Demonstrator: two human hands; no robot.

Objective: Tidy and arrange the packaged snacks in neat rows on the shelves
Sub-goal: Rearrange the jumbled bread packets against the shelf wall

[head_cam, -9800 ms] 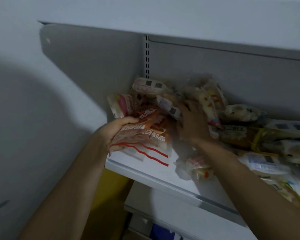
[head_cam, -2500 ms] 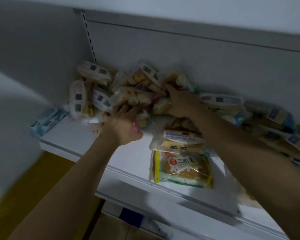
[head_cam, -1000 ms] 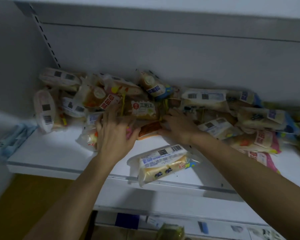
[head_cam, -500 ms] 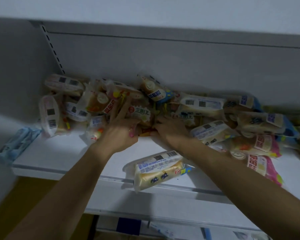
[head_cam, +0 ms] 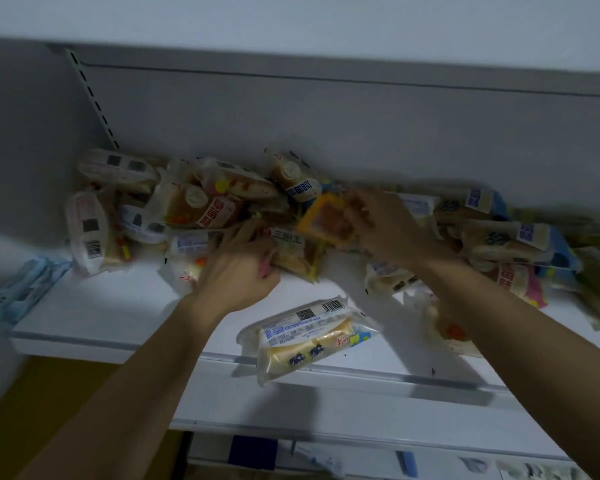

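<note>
At the back of the white shelf (head_cam: 118, 306), against the grey rear panel, the packaged snacks lie in a loose heap with no row formed yet. The right hand (head_cam: 388, 226) is raised over the middle of the heap and pinches an orange-edged packet (head_cam: 326, 220) by its right edge; its grip is closed on that packet, though motion blur hides the exact fingers. The packet is lifted and tilted, its flat face turned toward the camera, its long axis running from lower right to upper left, so its free end points away from the right hand and toward the left one.

The left hand (head_cam: 236, 271) sits lower and just left of it, fingers curled down into the heap beside a sandwich pack with a green border (head_cam: 291, 251). Whether its grip holds a packet or only presses on the pile I cannot tell.

The right hand is plainly the nearer to the orange-edged packet. A bread pack with a barcode label (head_cam: 309, 334) lies alone near the shelf's front lip, well apart from the heap, its long axis slanting from lower left to upper right and one end overhanging the edge. My guess is that it risks slipping off if nudged.
</note>
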